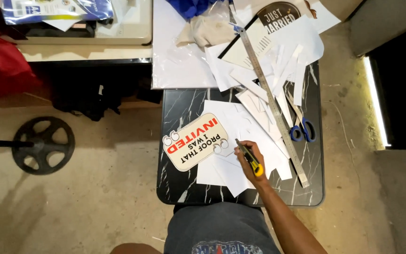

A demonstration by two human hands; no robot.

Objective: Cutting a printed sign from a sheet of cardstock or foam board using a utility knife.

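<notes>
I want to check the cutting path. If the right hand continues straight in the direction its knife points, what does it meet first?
The right hand points its yellow utility knife up-left, so the first thing is probably the white paper sheets. The speech-bubble sign lies further left, likely outside that line.

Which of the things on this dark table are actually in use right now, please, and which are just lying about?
In use:
- right hand
- yellow utility knife, held in it
- white sheets under the blade
- speech-bubble sign beside them

Lying about:
- steel ruler
- blue-handled scissors
- paper offcuts
- round dark sign
</notes>
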